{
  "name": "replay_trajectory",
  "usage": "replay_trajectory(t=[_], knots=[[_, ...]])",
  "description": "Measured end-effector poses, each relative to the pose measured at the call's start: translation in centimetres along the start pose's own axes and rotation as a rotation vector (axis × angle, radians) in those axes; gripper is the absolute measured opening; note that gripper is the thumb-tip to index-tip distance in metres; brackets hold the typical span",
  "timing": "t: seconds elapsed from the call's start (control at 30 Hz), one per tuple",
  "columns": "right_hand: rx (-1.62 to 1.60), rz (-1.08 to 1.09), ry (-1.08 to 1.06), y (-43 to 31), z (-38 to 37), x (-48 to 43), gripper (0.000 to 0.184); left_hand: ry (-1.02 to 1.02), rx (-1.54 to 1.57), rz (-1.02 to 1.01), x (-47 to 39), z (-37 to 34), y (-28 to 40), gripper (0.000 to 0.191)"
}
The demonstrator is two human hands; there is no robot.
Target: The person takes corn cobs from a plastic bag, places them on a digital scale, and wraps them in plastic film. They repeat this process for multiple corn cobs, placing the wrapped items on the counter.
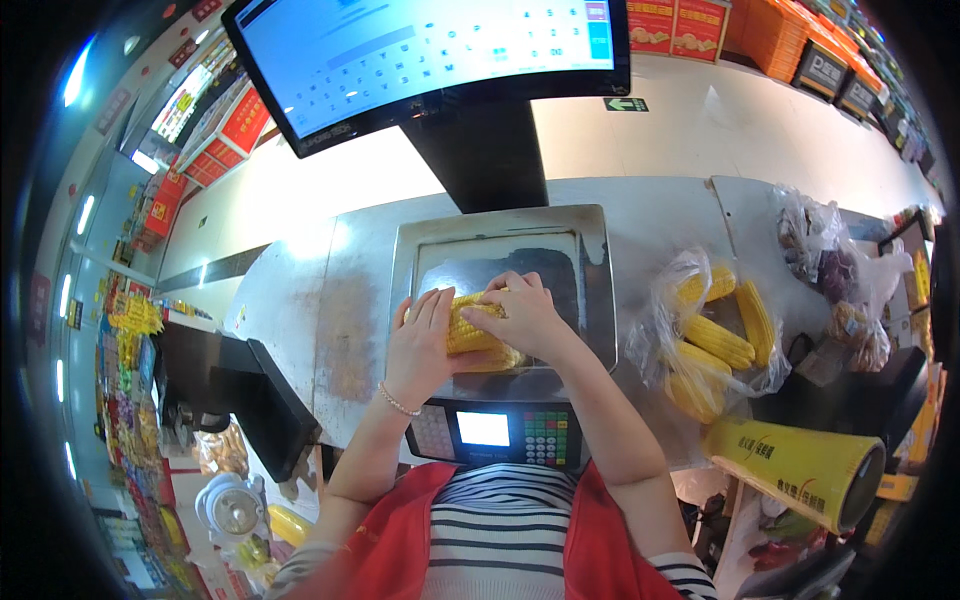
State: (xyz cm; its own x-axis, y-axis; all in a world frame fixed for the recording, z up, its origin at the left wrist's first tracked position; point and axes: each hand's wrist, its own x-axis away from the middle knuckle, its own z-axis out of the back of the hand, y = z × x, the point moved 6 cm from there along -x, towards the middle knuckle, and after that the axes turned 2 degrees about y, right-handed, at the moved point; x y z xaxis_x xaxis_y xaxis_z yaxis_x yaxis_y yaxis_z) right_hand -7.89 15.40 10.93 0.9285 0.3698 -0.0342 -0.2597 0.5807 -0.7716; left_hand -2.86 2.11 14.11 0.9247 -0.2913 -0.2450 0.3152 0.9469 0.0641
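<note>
Several peeled corn cobs [476,341] lie bunched on the metal pan of a weighing scale [495,220]. My left hand [424,345] wraps the left ends of the cobs, a beaded bracelet at its wrist. From the right, my right hand [531,315] grips the upper cobs, thumb laid across them. Both hands partly hide the corn. Below my forearms sits the scale's keypad panel [484,433] with a lit display. Right of the scale, more corn cobs [718,341] rest in an open clear plastic bag [660,300].
A touchscreen monitor [450,60] on a black post [487,157] rises behind the scale. At right are bagged produce [836,274] and a yellow roll of film [795,469]. A black monitor [259,409] and a small white fan [231,506] stand at left.
</note>
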Motion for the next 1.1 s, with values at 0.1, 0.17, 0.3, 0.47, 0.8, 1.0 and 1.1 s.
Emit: replay_trajectory(t=[0.1, 0.17, 0.3, 0.47, 0.8, 1.0, 1.1], knots=[[-0.151, -0.026, 0.020, 0.0, -0.7, -0.7, 0.034, 0.015, -0.018, -0.004, 0.2, -0.1, 0.1, 0.088], [-0.351, -0.074, 0.048, 0.2, -0.9, -0.7, 0.028, 0.029, -0.003, -0.005, 0.2, 0.0, 0.2, 0.089], [-0.749, -0.172, 0.118, 1.0, -1.3, 0.2, 0.021, 0.000, -0.014, 0.017, 0.1, 0.0, 0.1, 0.090], [-1.153, -0.219, 0.165, 3.0, 0.2, 2.2, 0.023, -0.013, -0.006, 0.008, 0.0, 0.0, 0.1, 0.091], [-0.462, -0.381, 0.038, 9.5, 3.1, 22.3, 0.023, -0.121, -0.016, 0.012, -0.2, -0.2, -0.1, 0.094], [0.751, -0.638, -0.239, 13.6, 0.2, 40.0, 0.030, -0.055, 0.011, -0.076, -0.4, 1.0, 0.4, 0.089], [0.510, -0.924, 0.006, 13.3, 3.6, 42.4, 0.025, 0.086, 0.046, -0.153, 0.1, 2.1, 1.3, 0.077]])
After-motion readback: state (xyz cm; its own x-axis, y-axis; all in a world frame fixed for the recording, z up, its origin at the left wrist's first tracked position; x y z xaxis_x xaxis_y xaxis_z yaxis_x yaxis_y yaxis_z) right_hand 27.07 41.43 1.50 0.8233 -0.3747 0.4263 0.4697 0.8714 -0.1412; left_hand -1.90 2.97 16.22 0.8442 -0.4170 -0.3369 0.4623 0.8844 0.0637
